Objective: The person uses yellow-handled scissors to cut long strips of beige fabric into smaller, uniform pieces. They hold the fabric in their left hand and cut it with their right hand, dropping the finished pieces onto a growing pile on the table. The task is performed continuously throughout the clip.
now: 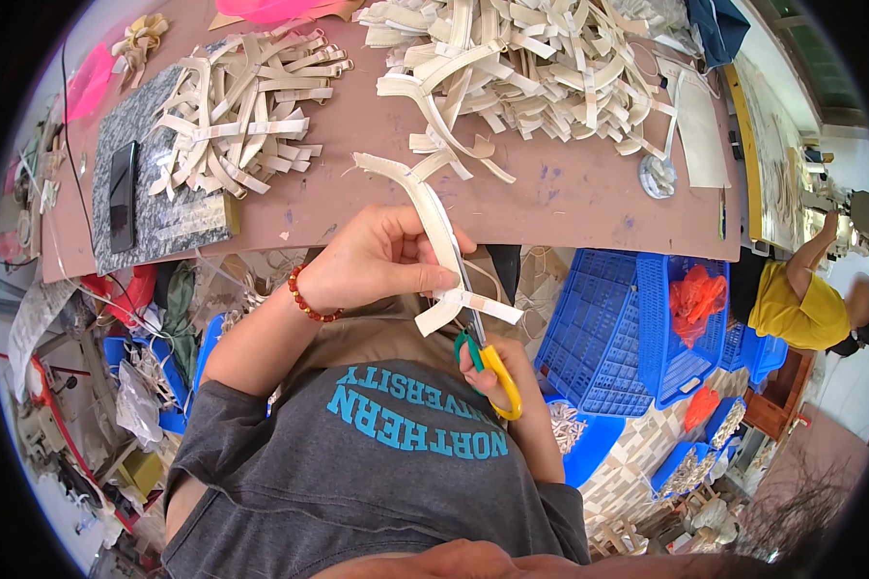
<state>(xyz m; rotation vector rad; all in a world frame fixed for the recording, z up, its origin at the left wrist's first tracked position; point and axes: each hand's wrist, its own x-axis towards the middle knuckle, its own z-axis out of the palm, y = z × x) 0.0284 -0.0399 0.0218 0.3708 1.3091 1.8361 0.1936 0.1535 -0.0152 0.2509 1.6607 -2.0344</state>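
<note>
My left hand (381, 261) pinches a cream fabric strap (436, 217) between thumb and fingers, just in front of the table's near edge. The strap is long and curved, with a short crosspiece at its lower end. Scissors (502, 379) with one green and one yellow handle are in my right hand (481, 374), its fingers through the loops. Their blades point up alongside the strap's lower end, partly hidden behind it, so I cannot tell whether they touch the fabric.
On the brown table (328, 217) lie a large heap of straps (541, 77) and a smaller pile (246, 106). A phone (124, 196) rests on a speckled slab (169, 227) at left. Blue crates (599, 333) stand at right, near a person in yellow (801, 304).
</note>
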